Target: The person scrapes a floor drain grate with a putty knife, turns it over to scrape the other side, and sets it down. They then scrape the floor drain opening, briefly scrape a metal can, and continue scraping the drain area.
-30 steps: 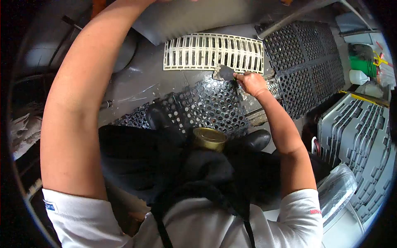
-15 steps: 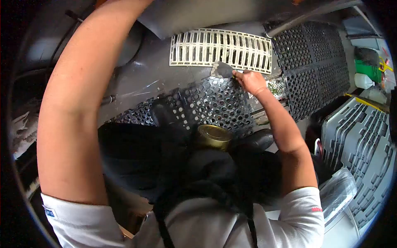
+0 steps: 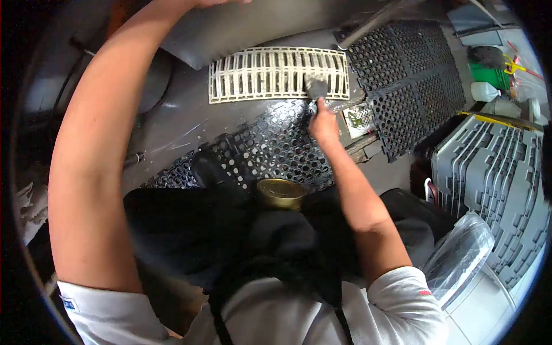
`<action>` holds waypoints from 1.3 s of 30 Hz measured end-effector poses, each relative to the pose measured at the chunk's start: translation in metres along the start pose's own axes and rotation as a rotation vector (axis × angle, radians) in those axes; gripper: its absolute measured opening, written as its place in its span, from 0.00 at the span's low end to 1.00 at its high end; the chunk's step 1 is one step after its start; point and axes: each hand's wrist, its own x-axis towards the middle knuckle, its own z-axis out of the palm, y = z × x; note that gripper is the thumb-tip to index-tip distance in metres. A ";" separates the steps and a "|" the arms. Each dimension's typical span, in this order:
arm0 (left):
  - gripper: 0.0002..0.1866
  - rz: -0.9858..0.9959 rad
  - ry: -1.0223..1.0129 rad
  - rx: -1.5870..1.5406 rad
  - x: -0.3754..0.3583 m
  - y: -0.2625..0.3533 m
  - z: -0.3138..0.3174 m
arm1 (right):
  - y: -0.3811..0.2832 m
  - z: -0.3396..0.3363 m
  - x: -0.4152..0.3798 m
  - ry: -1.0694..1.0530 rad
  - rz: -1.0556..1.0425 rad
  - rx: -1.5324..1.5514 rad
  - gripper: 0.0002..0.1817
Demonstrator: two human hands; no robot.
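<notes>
In my right hand (image 3: 324,123) is a scraper (image 3: 316,88), its fingers wrapped round the handle. The wide, dirty blade points away from me and overlaps the near right part of a cream slotted floor grate (image 3: 215,86). Whether blade and grate touch is hard to tell. My left arm reaches forward to the top edge, where only a sliver of my left hand (image 3: 225,2) shows by a grey metal surface; its fingers are mostly cut off. Right of my right hand, a white perforated strainer (image 3: 357,119) with green scraps sits in a floor channel.
A black rubber mat (image 3: 276,141) lies before my feet, and another mat (image 3: 417,86) lies to the right. A gold tin (image 3: 280,192) is between my legs. Grey folded crates (image 3: 489,178), a white jug (image 3: 485,92) and a green bucket (image 3: 486,75) stand at the right.
My right hand has turned the scraper from pointing left at the grate's near edge to pointing away over the slats. The view has shifted, and a sliver of my left hand has appeared.
</notes>
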 end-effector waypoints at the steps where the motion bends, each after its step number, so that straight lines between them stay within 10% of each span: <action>1: 0.67 0.002 -0.009 -0.007 -0.001 0.000 -0.002 | -0.005 0.000 -0.011 -0.028 0.022 -0.017 0.33; 7: 0.67 -0.008 -0.006 0.019 0.000 0.002 -0.001 | -0.007 -0.021 0.001 0.087 0.003 -0.059 0.34; 13: 0.67 0.022 0.033 -0.029 -0.005 0.002 -0.002 | -0.015 -0.122 0.069 -0.062 -0.137 -0.278 0.14; 39: 0.70 0.015 0.070 -0.028 0.000 -0.003 0.002 | -0.051 -0.163 0.128 -0.221 -0.140 -0.376 0.18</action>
